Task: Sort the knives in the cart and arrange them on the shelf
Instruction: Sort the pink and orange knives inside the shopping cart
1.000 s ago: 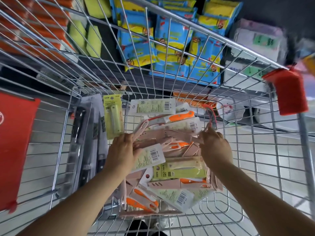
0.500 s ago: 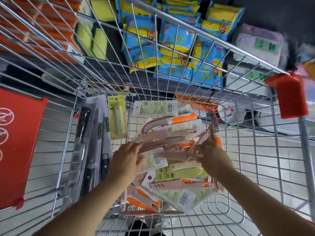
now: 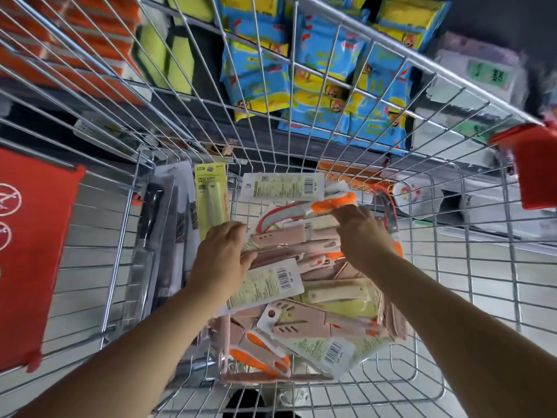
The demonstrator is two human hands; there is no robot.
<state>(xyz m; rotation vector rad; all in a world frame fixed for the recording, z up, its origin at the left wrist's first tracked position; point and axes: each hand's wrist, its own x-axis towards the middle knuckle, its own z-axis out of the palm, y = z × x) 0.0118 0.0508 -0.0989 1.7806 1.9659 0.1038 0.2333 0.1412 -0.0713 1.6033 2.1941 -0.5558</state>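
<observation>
Head view, down into the cart (image 3: 407, 59). The knife packets (image 3: 316, 300) lie heaped on the cart floor. None is on the shelf (image 3: 301, 152) beyond the far wire wall.

Left grip (image 3: 221, 260): fingers curled over the left end of a bundle of pink sheathed packets, thumb near a barcoded card (image 3: 265, 285). Right grip (image 3: 364, 236): fingers pinched on the bundle's right end, just below the orange-handled knife (image 3: 331, 203).

Risks, as we judge them:
- The bundle is held only at its ends. The cards look slick and uneven in length, so a lift could let middle packets slide back into the heap.
- The barcoded card may come along with the pink ones and spoil the sort.
- The left forearm passes near the yellow fruit knife pack (image 3: 212, 200) and the dark knife packs (image 3: 156, 236) leaning at the left wall. A sideways pull could topple them.

Against half a second ago, both grips sit farther up the heap. The right one has come up to the orange handle, and the left one now tops the pink bundle.
</observation>
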